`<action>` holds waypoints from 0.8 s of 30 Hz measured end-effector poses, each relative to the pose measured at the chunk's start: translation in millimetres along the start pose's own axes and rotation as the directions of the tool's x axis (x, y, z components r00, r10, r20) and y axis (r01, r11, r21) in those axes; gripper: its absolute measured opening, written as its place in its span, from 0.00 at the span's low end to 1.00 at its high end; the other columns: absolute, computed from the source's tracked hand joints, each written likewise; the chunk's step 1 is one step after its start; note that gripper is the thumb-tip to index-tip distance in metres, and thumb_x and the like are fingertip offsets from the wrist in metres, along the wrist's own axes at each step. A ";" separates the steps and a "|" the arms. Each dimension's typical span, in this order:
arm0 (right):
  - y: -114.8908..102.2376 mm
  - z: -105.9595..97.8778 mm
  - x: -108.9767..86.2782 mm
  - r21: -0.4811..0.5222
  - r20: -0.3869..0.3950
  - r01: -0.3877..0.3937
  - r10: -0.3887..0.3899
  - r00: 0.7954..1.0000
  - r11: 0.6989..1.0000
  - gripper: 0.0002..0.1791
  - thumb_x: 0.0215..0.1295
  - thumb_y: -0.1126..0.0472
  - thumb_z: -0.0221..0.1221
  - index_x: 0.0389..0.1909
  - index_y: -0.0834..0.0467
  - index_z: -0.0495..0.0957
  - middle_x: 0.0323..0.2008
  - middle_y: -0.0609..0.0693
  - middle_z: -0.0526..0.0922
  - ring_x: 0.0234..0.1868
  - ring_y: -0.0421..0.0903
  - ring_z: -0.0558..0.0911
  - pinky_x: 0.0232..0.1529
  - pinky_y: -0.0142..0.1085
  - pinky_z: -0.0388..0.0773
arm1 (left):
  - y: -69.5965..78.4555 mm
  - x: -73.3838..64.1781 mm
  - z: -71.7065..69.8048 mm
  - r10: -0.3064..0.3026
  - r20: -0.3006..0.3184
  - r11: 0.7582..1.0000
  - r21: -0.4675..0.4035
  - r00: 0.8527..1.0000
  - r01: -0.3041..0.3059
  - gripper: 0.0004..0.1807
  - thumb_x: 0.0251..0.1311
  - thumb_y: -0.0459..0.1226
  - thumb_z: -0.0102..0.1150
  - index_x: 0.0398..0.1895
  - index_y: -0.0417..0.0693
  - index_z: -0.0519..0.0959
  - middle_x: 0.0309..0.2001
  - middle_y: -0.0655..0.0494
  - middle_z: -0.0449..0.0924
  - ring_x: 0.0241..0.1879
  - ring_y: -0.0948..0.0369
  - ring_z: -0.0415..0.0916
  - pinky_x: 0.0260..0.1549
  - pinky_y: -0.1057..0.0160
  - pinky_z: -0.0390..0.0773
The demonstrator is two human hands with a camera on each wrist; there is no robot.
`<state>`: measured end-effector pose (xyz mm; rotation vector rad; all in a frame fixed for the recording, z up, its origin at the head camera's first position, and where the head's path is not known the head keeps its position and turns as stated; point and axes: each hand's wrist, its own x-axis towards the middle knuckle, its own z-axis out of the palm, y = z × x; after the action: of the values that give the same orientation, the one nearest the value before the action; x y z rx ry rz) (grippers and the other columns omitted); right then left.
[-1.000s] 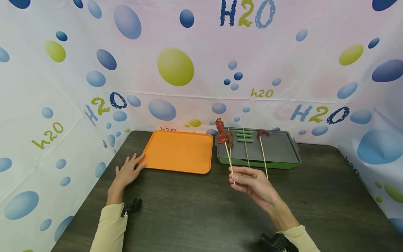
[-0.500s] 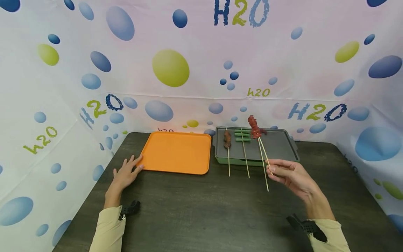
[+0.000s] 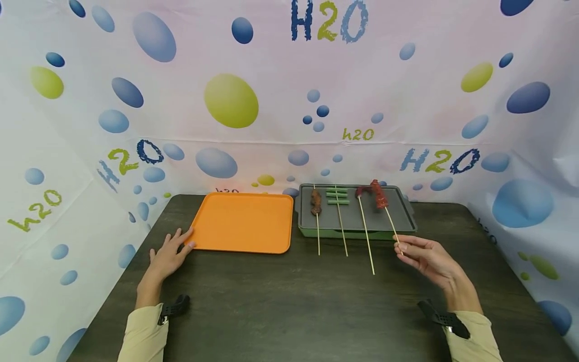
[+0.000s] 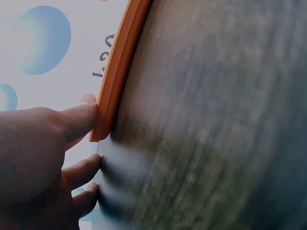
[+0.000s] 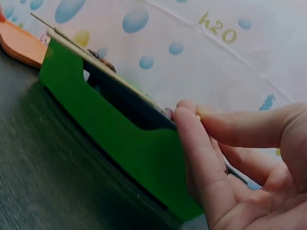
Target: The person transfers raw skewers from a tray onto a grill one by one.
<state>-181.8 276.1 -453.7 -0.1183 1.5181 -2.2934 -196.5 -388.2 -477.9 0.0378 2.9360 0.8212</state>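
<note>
In the head view my right hand (image 3: 429, 261) pinches the stick end of a red meat skewer (image 3: 379, 195), whose meat is over the right part of the grey grill plate (image 3: 398, 213). Left of it on the plate lie a skewer with a curled dark-red piece (image 3: 360, 191), a green vegetable skewer (image 3: 337, 196) and a brown meat skewer (image 3: 316, 202). Their sticks stick out over the front edge. My left hand (image 3: 165, 261) has its fingers spread and touches the left front corner of the orange tray (image 3: 244, 221); the left wrist view shows the thumb against the tray rim (image 4: 112, 81).
The grill has a green base (image 5: 120, 134), seen from the side in the right wrist view. Tray and grill stand side by side at the back of the dark wooden table (image 3: 289, 306). A patterned curtain (image 3: 271, 65) hangs behind and at both sides.
My right hand has carried the red meat skewer rightward across the grill, past the other skewers, and lowered it toward the plate's right side. The left hand has stayed at the tray corner.
</note>
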 end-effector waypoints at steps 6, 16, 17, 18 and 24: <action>7.1 -2.1 -2.2 0.008 -0.021 -0.013 0.013 1.000 1.000 0.19 0.75 0.76 0.52 0.52 0.55 0.88 0.47 0.50 0.89 0.48 0.44 0.88 0.53 0.36 0.82 | -3.7 -2.3 -6.1 0.016 0.009 1.000 0.009 1.000 -0.016 0.37 0.80 0.54 0.43 0.81 0.42 0.53 0.78 0.26 0.41 0.75 0.24 0.33 0.58 0.15 0.28; 14.3 9.9 -2.6 -0.005 -0.062 -0.032 0.032 0.998 0.999 0.18 0.75 0.74 0.54 0.51 0.54 0.87 0.47 0.50 0.89 0.49 0.44 0.88 0.53 0.35 0.82 | -14.5 -11.4 -17.0 0.002 0.029 1.000 0.026 1.000 -0.003 0.37 0.80 0.54 0.43 0.81 0.41 0.53 0.77 0.24 0.41 0.74 0.23 0.33 0.56 0.14 0.29; 14.0 11.1 -1.7 -0.008 -0.067 -0.037 0.036 0.997 0.999 0.17 0.75 0.74 0.55 0.51 0.55 0.87 0.48 0.50 0.89 0.49 0.44 0.88 0.53 0.35 0.82 | -15.6 -12.0 -17.4 0.000 0.029 1.000 0.025 1.000 -0.001 0.37 0.80 0.54 0.43 0.81 0.41 0.53 0.78 0.25 0.40 0.74 0.23 0.32 0.56 0.14 0.29; 13.5 12.3 -0.2 -0.017 -0.071 -0.041 0.040 0.997 0.999 0.16 0.74 0.74 0.56 0.52 0.55 0.87 0.48 0.51 0.89 0.50 0.44 0.88 0.53 0.35 0.82 | -16.8 -13.3 -17.8 -0.003 0.029 1.000 0.022 1.000 0.003 0.37 0.80 0.54 0.43 0.81 0.41 0.52 0.78 0.25 0.40 0.74 0.23 0.32 0.56 0.14 0.29; 8.5 16.6 3.5 -0.177 -0.113 -0.074 0.054 0.992 0.982 0.14 0.73 0.70 0.60 0.57 0.62 0.83 0.50 0.56 0.88 0.51 0.48 0.88 0.55 0.44 0.81 | -20.5 -16.5 -18.5 -0.001 0.029 1.000 -0.001 1.000 0.001 0.38 0.80 0.54 0.43 0.81 0.41 0.51 0.78 0.25 0.39 0.75 0.24 0.31 0.56 0.14 0.29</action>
<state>-178.1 257.6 -455.0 0.0064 1.7571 -2.1400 -181.8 -416.1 -471.4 0.0479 2.9080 0.8147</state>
